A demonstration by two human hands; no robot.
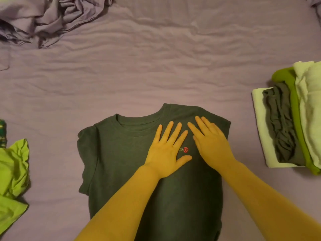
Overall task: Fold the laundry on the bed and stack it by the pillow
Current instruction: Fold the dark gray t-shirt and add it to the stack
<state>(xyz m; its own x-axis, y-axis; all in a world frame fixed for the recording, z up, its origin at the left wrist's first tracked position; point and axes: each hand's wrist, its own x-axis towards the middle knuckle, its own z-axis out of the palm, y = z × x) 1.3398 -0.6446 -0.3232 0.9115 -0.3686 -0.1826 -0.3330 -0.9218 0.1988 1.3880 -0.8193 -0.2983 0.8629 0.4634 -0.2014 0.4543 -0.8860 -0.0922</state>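
Dark-green T-shirt (121, 162) lies flat near the middle of the purple bed sheet (156, 66), right sleeve folded in; left hand (166, 150) and right hand (208, 141), fingers spread, press on its chest.

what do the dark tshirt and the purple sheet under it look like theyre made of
Dark t-shirt: looks like soft matte knit, probably cotton jersey; it has a ribbed collar and lies limp and flat under both hands.
Purple sheet: thin woven fabric, perhaps cotton or a blend, with a faint sheen; it shows many fine shallow wrinkles.
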